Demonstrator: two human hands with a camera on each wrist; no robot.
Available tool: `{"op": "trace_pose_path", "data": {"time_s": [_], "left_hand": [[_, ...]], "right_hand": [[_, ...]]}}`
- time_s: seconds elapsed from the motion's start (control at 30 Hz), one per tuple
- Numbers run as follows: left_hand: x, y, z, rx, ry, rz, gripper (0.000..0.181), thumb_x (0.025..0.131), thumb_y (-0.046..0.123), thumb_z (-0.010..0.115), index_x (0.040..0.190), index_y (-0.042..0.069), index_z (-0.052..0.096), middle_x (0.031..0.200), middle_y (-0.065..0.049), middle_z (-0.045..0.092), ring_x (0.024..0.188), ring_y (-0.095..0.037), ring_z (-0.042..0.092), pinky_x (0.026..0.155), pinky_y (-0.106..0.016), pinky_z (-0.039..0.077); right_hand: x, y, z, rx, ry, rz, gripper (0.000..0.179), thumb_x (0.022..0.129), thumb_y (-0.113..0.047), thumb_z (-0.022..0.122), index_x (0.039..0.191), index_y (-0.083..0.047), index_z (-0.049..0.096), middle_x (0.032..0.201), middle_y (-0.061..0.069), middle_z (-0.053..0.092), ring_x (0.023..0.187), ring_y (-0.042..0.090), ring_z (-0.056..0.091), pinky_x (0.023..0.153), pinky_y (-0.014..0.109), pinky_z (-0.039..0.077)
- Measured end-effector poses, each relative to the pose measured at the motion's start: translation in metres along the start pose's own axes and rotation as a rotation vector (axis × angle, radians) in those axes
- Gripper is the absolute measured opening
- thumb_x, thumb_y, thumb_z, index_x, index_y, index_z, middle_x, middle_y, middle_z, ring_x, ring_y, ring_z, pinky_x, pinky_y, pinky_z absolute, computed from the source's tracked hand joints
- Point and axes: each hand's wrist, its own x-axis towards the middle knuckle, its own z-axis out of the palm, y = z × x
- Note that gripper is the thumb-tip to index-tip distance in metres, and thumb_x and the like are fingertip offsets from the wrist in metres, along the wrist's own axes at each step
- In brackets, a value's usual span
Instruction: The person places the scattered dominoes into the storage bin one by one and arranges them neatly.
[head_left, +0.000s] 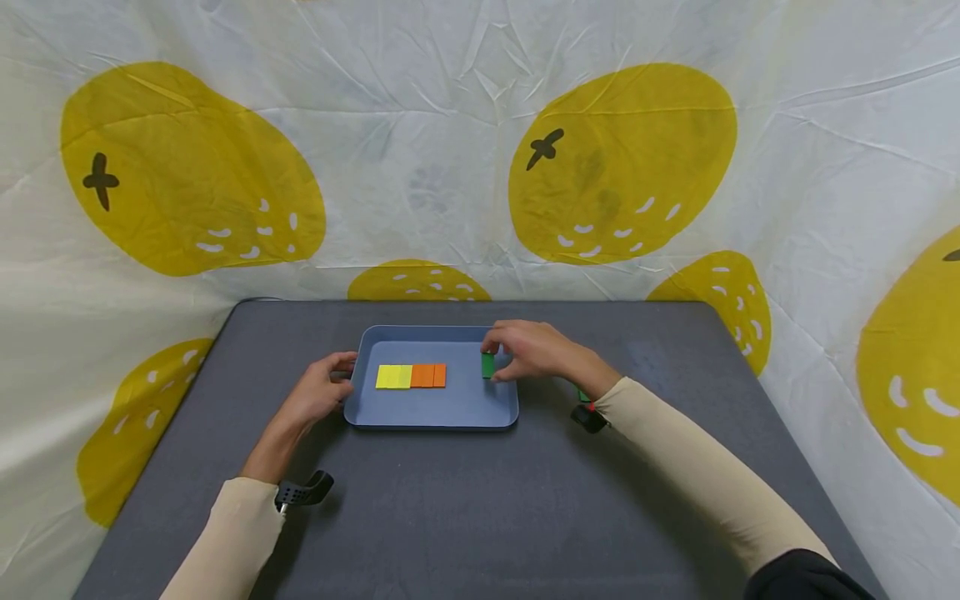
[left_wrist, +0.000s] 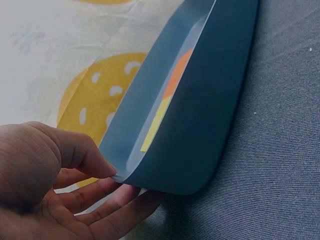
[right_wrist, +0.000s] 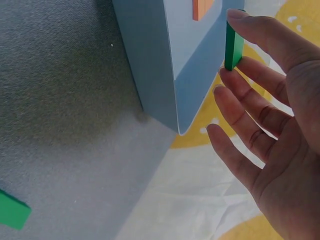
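Note:
Between thumb and fingertips my right hand (head_left: pixel 536 350) pinches a small green block (head_left: pixel 488 365), held over the right part of the blue tray (head_left: pixel 431 417). The right wrist view shows the same green block (right_wrist: pixel 234 45) between the thumb and two fingers. At the tray's left side, my left hand (head_left: pixel 321 387) holds the rim; the left wrist view has its thumb on the rim and the fingers (left_wrist: pixel 125 215) against the outside. Inside the tray, yellow blocks (head_left: pixel 393 377) and orange blocks (head_left: pixel 428 376) lie side by side in one row.
Another green block (right_wrist: pixel 14 210) lies on the grey table (head_left: pixel 465 517) right of the tray, mostly hidden by the right wrist in the head view. A white cloth (head_left: pixel 420 183) with yellow fruit prints hangs behind the table and along its sides.

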Motion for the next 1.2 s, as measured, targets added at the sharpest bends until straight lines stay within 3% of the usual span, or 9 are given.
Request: {"op": "trace_pose_path", "data": {"time_s": [0.43, 0.93, 1.2], "left_hand": [[0.0, 0.001, 0.001, 0.017, -0.001, -0.019, 0.061, 0.096, 0.001, 0.052, 0.155, 0.003, 0.036, 0.149, -0.026, 0.044, 0.122, -0.039, 0.054, 0.085, -0.044, 0.055], [0.001, -0.001, 0.001, -0.008, 0.003, 0.013, 0.062, 0.096, -0.001, 0.05, 0.155, 0.0, 0.035, 0.148, -0.027, 0.044, 0.123, -0.04, 0.054, 0.079, -0.039, 0.054], [0.0, 0.0, 0.002, -0.006, -0.003, 0.001, 0.062, 0.096, 0.0, 0.05, 0.156, 0.001, 0.034, 0.149, -0.027, 0.043, 0.124, -0.041, 0.053, 0.08, -0.04, 0.054]], "right_hand": [[0.031, -0.006, 0.007, -0.045, -0.049, -0.02, 0.043, 0.083, -0.037, 0.083, 0.12, -0.019, 0.071, 0.112, -0.001, 0.065, 0.101, 0.015, 0.061, 0.082, 0.039, 0.052], [0.063, -0.018, 0.024, -0.158, -0.131, -0.026, 0.044, 0.081, -0.039, 0.085, 0.116, -0.017, 0.071, 0.108, -0.001, 0.066, 0.098, 0.015, 0.06, 0.084, 0.037, 0.052], [0.076, -0.023, 0.033, -0.226, -0.168, 0.014, 0.041, 0.081, -0.041, 0.085, 0.113, -0.019, 0.072, 0.106, -0.003, 0.065, 0.092, 0.014, 0.057, 0.079, 0.034, 0.052]]}}
